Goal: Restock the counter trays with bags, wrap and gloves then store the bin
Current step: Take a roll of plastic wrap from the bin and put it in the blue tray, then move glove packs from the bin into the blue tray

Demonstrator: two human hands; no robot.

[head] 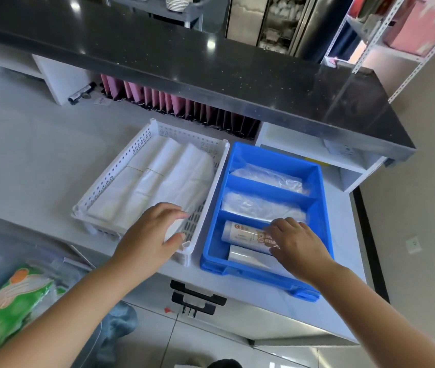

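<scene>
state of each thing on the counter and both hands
white perforated tray: holds folded white bags
blue divided tray: clear plastic in two far sections, two rolls in the near one
printed roll: lying flat
left hand: on white tray's near corner
right hand: on printed roll

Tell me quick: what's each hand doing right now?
Left hand: open, fingers curled over the white tray's near corner, holding nothing.
Right hand: open, resting on the printed roll in the blue tray.

White tray (142, 144) of bags beside blue tray (322, 208).
</scene>
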